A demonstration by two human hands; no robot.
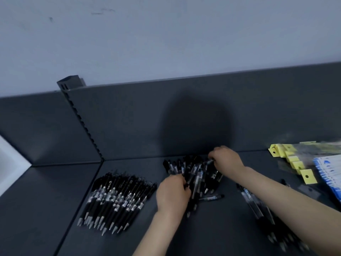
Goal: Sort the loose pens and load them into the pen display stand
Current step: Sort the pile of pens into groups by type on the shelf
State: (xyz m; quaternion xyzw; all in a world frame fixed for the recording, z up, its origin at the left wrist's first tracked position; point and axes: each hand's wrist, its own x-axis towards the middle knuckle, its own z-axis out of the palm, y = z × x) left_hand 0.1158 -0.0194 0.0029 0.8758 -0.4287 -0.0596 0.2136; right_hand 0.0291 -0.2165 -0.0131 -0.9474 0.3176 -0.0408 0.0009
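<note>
Curling round loose pens (pixel 198 175): left fingers (pixel 181 180), right fingers (pixel 212 156).

pale wall (pixel 166 34), dark shelf back panel (pixel 129 117)

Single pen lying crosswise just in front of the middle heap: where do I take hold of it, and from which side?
Pinch the single pen mid-barrel, at its pale label, from above. It lies flat and crosswise on the shelf, its right end clear of the heap. The left hand sits close to its left end, so I'd come from the right.
</note>
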